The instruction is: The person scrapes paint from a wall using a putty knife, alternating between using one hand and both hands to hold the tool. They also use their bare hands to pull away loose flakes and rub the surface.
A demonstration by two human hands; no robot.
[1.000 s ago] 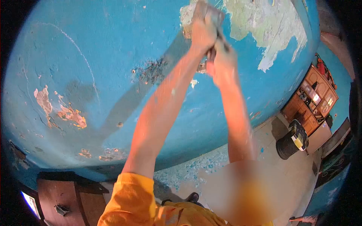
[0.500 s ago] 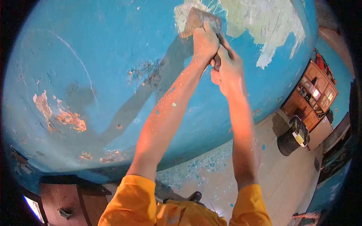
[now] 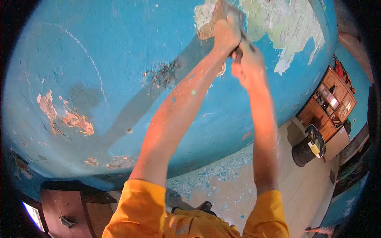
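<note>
Both my hands grip one scraper (image 3: 237, 15) with a broad flat blade, high on the blue wall (image 3: 131, 35). My left hand (image 3: 227, 36) is closed near the blade, its fingers pressed at the blade's base. Lower on the handle, my right hand (image 3: 250, 59) is wrapped around it, slightly blurred. The blade lies against the wall at a patch of bare plaster (image 3: 206, 23). A larger pale peeled patch (image 3: 281, 27) spreads to the right, with ragged paint edges. Paint flecks dot my left forearm.
Blue paint chips (image 3: 206, 178) litter the tiled floor (image 3: 285, 174) below the wall. A black bucket (image 3: 303, 152) stands at the right, near a wooden cabinet (image 3: 327, 103). Brown furniture (image 3: 65, 206) sits at lower left. Chipped spots (image 3: 77, 121) mark the wall's left side.
Both hands and the scraper have moved up and a little to the right along the wall. The view has shifted slightly. Both hands keep their grip.
</note>
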